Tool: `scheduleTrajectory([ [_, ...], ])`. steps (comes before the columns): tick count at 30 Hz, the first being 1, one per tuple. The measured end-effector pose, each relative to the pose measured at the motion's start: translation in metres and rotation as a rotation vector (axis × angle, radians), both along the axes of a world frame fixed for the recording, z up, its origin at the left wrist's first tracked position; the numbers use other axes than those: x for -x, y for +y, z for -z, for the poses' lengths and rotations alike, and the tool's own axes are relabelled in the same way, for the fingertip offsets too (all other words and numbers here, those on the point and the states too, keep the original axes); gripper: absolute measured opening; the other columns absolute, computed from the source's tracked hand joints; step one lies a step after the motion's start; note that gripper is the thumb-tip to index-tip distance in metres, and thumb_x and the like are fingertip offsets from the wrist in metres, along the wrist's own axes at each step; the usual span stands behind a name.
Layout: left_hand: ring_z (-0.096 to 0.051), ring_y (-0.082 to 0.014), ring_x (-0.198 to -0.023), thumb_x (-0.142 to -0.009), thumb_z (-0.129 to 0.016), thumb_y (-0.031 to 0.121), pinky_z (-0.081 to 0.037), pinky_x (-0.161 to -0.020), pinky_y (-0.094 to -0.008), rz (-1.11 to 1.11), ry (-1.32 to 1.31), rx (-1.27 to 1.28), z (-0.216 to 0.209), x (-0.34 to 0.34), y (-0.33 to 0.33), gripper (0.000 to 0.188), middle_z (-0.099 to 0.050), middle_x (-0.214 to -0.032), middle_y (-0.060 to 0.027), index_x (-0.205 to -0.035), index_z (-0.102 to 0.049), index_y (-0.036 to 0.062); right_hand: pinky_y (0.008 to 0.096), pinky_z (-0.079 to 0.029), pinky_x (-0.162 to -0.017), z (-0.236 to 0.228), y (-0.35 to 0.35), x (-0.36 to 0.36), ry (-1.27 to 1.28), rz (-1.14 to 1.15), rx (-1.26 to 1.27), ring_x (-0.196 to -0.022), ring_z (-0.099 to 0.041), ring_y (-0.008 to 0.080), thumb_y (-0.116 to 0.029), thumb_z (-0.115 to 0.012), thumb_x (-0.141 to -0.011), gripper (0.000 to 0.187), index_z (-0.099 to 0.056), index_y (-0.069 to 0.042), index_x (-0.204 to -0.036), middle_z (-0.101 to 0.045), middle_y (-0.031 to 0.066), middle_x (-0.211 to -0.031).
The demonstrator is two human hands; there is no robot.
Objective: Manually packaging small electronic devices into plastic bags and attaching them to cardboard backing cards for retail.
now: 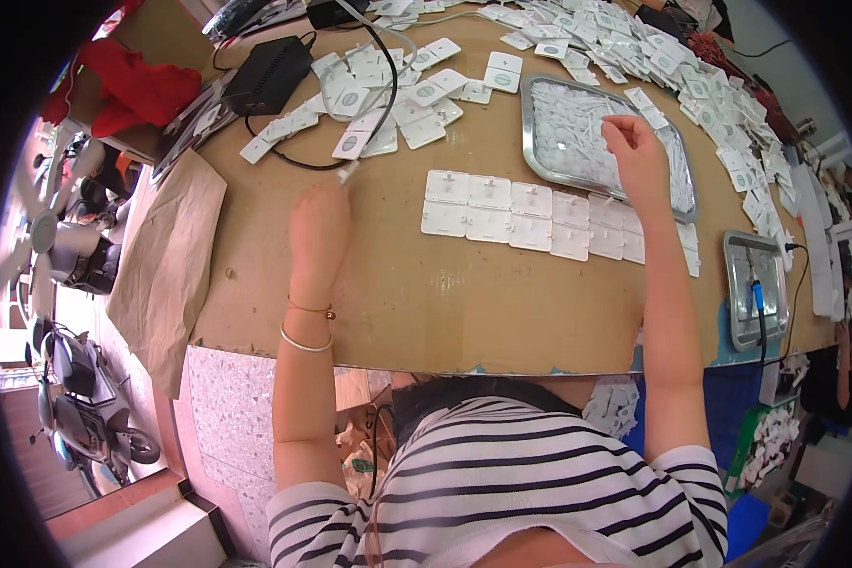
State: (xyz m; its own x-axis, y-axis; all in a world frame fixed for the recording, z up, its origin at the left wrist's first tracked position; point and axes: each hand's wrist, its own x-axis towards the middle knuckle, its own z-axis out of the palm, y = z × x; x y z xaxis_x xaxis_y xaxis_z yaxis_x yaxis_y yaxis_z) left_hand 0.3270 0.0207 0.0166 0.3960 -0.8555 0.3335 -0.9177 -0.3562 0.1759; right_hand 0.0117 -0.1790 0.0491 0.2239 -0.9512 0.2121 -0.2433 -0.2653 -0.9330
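Note:
My left hand [318, 227] is closed around a thin pen-like tool [348, 172] whose tip points at a heap of white square parts [379, 104]. My right hand [634, 151] reaches into a metal tray [538, 142] filled with small white pieces, fingers pinched together over them; what they pinch is too small to tell. Between my hands, two rows of white square parts [530, 218] lie side by side on the brown cardboard-covered table [426, 303].
A black box [267, 76] with cables sits at the back left beside red cloth [128, 85]. Many more white parts [691, 66] cover the back right. A second metal tray [755, 289] holds a blue-handled tool. Scooters stand on the floor at left.

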Motion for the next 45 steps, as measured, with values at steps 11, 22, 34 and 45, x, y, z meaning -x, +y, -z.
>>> scheduleTrajectory([
  [11, -0.064, -0.0187, -0.086, -0.095, -0.042, 0.02, -0.054, -0.072, -0.0307, 0.268, 1.614, 0.442, -0.059, 0.076, -0.05, 0.027, -0.06, -0.099, -0.0116, -0.107, -0.049, -0.0032, 0.0397, -0.047, -0.076, 0.028, -0.054, -0.001, 1.046, 0.1, 0.21, -0.089, -0.062, 0.0263, -0.026, -0.06, -0.083, 0.021, -0.066, -0.012, -0.098, -0.064, 0.0088, -0.1],
  [22, -0.061, -0.0181, -0.092, -0.091, -0.054, 0.014, -0.055, -0.079, -0.0304, 0.54, 1.726, 0.345, -0.043, 0.099, -0.051, 0.03, -0.059, -0.107, -0.0117, -0.114, -0.047, -0.0038, 0.0261, -0.047, -0.074, -0.001, 0.004, -0.01, 0.221, -0.104, 0.131, -0.081, -0.06, 0.0146, -0.012, -0.057, -0.087, 0.019, -0.061, -0.003, -0.103, -0.064, 0.007, -0.088],
  [34, -0.06, -0.0157, -0.094, -0.092, -0.053, 0.015, -0.056, -0.078, -0.0304, 0.67, 1.676, 0.174, -0.034, 0.128, -0.044, 0.033, -0.057, -0.106, -0.0113, -0.115, -0.044, -0.0066, 0.0251, -0.047, -0.06, -0.019, 0.097, -0.033, 0.158, -0.253, 0.578, -0.072, -0.059, 0.0145, 0.001, -0.063, -0.081, 0.009, -0.064, -0.002, -0.09, -0.061, 0.0063, -0.085],
  [45, -0.06, -0.0093, -0.078, -0.094, -0.053, 0.024, -0.054, -0.07, -0.0254, 0.508, 1.714, 0.249, -0.04, 0.131, -0.042, 0.031, -0.061, -0.088, -0.0067, -0.102, -0.056, -0.0056, 0.0252, -0.047, -0.063, -0.014, 0.091, -0.03, 0.227, -0.242, 0.677, -0.073, -0.059, 0.0166, 0.003, -0.065, -0.077, 0.013, -0.064, -0.002, -0.09, -0.06, 0.0068, -0.085],
])
